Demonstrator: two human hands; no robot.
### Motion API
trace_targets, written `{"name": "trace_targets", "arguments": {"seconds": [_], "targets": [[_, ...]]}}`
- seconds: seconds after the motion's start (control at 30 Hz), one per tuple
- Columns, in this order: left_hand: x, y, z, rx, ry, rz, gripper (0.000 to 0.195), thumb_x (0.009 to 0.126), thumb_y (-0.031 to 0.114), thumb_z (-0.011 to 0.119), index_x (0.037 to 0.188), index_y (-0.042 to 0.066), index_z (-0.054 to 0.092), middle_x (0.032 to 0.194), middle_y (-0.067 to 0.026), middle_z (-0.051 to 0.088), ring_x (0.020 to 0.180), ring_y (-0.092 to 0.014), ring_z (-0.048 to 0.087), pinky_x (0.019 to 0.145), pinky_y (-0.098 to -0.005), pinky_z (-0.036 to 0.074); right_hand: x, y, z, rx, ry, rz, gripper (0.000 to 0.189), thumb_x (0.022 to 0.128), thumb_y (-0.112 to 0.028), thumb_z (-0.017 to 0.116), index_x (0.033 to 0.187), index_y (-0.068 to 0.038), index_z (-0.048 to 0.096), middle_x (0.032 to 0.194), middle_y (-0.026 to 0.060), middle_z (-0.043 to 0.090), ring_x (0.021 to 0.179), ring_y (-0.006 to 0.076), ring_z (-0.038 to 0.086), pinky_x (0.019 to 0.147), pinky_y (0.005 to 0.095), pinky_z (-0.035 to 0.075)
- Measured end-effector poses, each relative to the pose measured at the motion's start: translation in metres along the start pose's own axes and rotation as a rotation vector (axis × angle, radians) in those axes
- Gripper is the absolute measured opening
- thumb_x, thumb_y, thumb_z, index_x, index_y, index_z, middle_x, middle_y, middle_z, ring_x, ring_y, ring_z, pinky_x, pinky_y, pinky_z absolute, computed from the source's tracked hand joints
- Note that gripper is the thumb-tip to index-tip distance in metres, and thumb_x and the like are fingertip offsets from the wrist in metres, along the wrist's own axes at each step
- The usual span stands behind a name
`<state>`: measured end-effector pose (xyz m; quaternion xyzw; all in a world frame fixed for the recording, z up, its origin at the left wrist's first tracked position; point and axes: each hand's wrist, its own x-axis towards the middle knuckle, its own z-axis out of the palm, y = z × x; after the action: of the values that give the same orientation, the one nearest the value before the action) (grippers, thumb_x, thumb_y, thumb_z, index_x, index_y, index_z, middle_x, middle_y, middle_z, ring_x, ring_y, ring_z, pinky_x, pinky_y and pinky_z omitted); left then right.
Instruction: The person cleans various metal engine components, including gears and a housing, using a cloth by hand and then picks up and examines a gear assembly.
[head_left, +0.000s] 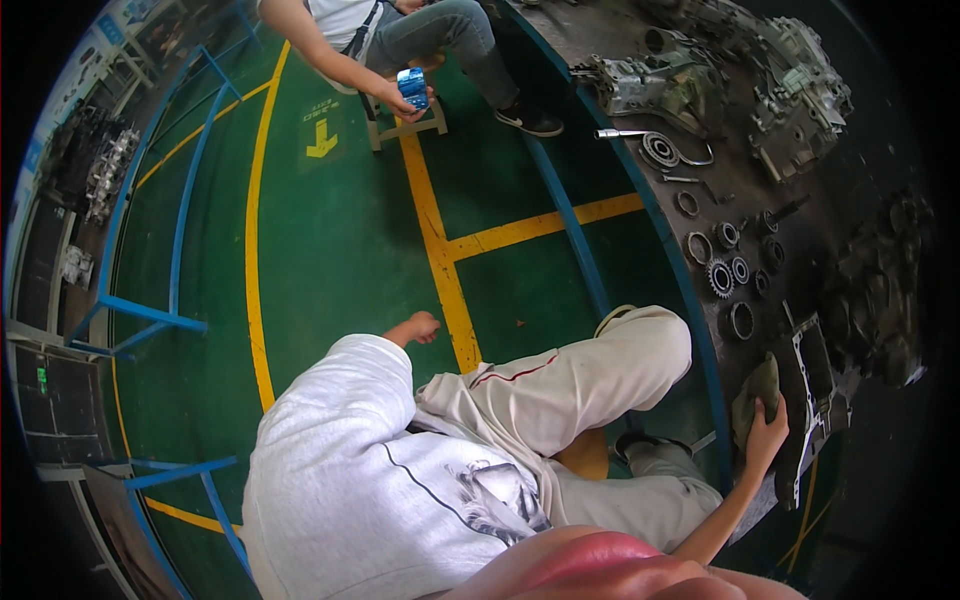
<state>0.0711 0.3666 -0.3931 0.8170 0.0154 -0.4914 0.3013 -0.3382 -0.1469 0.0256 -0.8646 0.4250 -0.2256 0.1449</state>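
Observation:
My right hand (766, 435) grips a crumpled grey-green cloth (761, 386) at the near edge of the dark workbench (712, 202). Close beside the cloth is a metal housing or cover (810, 397) with a pale, irregular rim. Away from the bench, over the green floor, my left hand (424, 328) hangs beyond the sleeve with its fingers curled and nothing visible in it. On the bench past the cloth lie gears and rings, among them a toothed gear (721, 278), a bearing (740, 270) and a plain ring (741, 321).
Gearbox housings (645, 86) stand farther along the bench, near a socket wrench (619, 133) and a large bearing (660, 150). A seated person (442, 34) holds a phone (412, 88). Blue metal frames (180, 202) stand on the opposite side. Yellow lines (427, 217) mark the floor.

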Motion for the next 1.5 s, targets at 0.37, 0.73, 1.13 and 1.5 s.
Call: {"name": "trace_targets", "arguments": {"seconds": [0.37,0.73,1.13,1.5], "targets": [[-0.006,0.027,0.022,0.017,0.009,0.031,0.032,0.093,0.023,0.050,0.103,-0.002,0.066,0.079,-0.0133,0.070,0.063,-0.024,0.068,0.057,-0.0361,0.057,-0.003,0.008,0.002,-0.037,-0.001,-0.030,0.043,0.088,-0.015,0.066,0.123,0.008,0.057,0.114,0.0280,0.064,0.107,0.0399,0.061,0.093,0.0412,0.046],[-0.002,0.008,0.046,-0.120,-0.010,-0.073,0.032,0.093,0.023,0.050,0.104,-0.002,0.067,0.087,-0.0132,0.071,0.069,-0.024,0.069,0.059,-0.0362,0.058,-0.005,0.002,0.001,-0.098,0.000,-0.022,0.045,0.090,-0.022,0.067,0.122,0.007,0.058,0.112,0.0252,0.066,0.103,0.0366,0.063,0.091,0.0405,0.046],[0.012,-0.011,0.070,-0.202,-0.052,-0.144,0.032,0.091,0.021,0.050,0.105,-0.004,0.066,0.083,-0.0149,0.070,0.062,-0.024,0.068,0.054,-0.0358,0.056,-0.002,0.003,-0.001,-0.147,-0.028,0.006,0.046,0.090,-0.024,0.068,0.123,0.008,0.058,0.116,0.0249,0.065,0.105,0.0361,0.062,0.093,0.0409,0.046],[0.016,-0.012,0.090,-0.185,-0.124,-0.167,0.035,0.093,0.021,0.052,0.115,-0.004,0.063,0.088,-0.0165,0.071,0.064,-0.026,0.069,0.055,-0.0349,0.057,-0.004,0.002,0.001,-0.118,-0.022,0.015,0.045,0.090,-0.021,0.067,0.124,0.008,0.057,0.115,0.0259,0.064,0.105,0.0366,0.062,0.094,0.0411,0.045]]}}
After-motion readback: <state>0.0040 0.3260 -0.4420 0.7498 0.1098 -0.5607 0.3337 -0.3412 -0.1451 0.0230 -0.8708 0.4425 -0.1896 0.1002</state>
